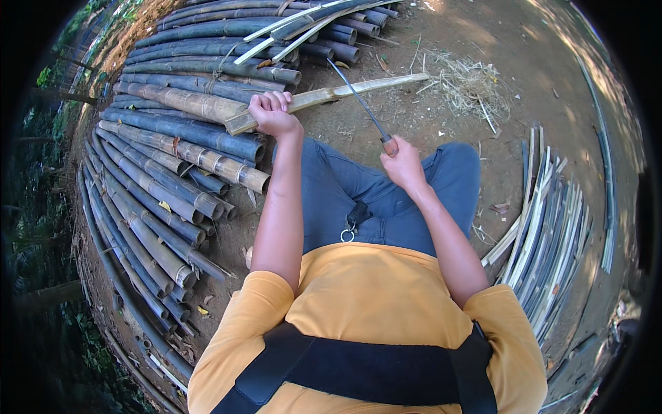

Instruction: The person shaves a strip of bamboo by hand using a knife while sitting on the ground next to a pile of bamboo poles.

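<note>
Gripping bamboo strip [345,92], left hand [272,114]; right hand [403,165] holding knife [358,100].

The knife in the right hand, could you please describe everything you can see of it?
The knife has a long, thin, dark metal blade and a short handle, mostly hidden in the right hand that grips it. The blade slants up and to the left from the hand, and its upper part crosses over the pale bamboo strip that the left hand holds by its near end. Its tip points toward the stacked bamboo poles. Whether the edge is cutting into the strip cannot be told.
</note>
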The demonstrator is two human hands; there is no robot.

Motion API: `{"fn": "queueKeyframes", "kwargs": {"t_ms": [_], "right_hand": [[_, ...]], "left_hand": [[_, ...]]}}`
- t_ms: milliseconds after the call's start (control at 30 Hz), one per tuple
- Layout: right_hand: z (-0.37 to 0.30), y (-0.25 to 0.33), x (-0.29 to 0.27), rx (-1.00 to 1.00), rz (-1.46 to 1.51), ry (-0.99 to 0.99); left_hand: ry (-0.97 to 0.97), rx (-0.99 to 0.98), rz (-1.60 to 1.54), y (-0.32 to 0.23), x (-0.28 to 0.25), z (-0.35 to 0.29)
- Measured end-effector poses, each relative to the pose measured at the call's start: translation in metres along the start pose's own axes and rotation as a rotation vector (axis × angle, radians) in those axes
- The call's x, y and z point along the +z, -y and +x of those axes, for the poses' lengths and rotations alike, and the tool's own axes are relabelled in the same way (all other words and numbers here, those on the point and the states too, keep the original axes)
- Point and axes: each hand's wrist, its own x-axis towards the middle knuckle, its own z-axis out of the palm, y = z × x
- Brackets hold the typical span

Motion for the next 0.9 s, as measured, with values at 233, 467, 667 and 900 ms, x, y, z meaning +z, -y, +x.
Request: {"fn": "queueKeyframes", "kwargs": {"t_ms": [233, 467, 667, 900], "right_hand": [[0.002, 0.017, 0.023, -0.016, -0.339, 0.037], [-0.004, 0.052, 0.031, -0.039, -0.398, 0.129], [0.000, 0.046, 0.020, -0.083, -0.411, 0.098], [0.007, 0.046, 0.010, -0.078, -0.433, 0.075]], "left_hand": [[-0.123, -0.009, 0.019, 0.000, -0.012, -0.011], [-0.254, -0.027, 0.009, 0.001, -0.038, 0.003], [-0.251, -0.002, 0.001, 0.003, -0.028, -0.003], [-0.242, -0.001, 0.018, 0.006, -0.013, -0.007]]}}
